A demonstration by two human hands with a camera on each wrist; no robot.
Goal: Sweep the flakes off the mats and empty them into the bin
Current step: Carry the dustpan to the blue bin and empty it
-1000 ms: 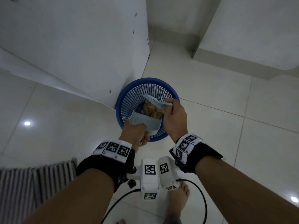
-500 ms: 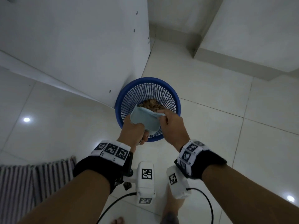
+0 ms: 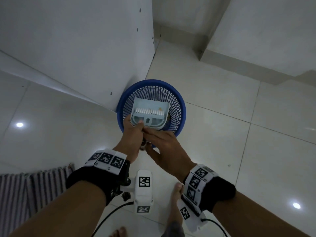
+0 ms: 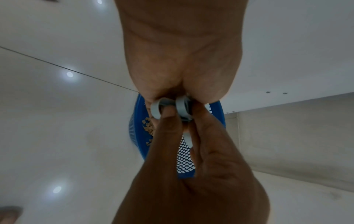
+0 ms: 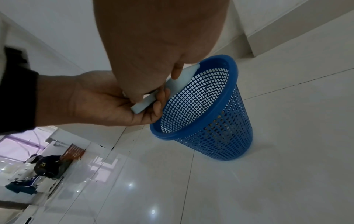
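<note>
A blue mesh bin (image 3: 181,106) stands on the tiled floor by a white cabinet corner. Over its mouth I hold a light blue dustpan (image 3: 150,103), its inside facing up. The matching brush (image 3: 148,111) lies nested in it, bristles showing. My left hand (image 3: 132,134) grips the dustpan handle (image 5: 142,105) from the left. My right hand (image 3: 162,144) reaches in from the right and pinches the ends of the handles (image 4: 165,106). Brown flakes (image 4: 148,128) lie inside the bin (image 4: 218,109). One small flake (image 3: 160,108) clings to the pan.
The white cabinet panel (image 3: 85,48) rises just left of the bin. A striped mat (image 3: 25,194) lies at the lower left. My bare foot (image 3: 176,199) stands on the tiles below the hands. A wall plinth (image 3: 248,59) runs at the upper right.
The loaded dustpan was tipped and its flakes dropped into the bin. It now faces up, nearly bare, with the brush laid in it. My right hand moved to the handles.
</note>
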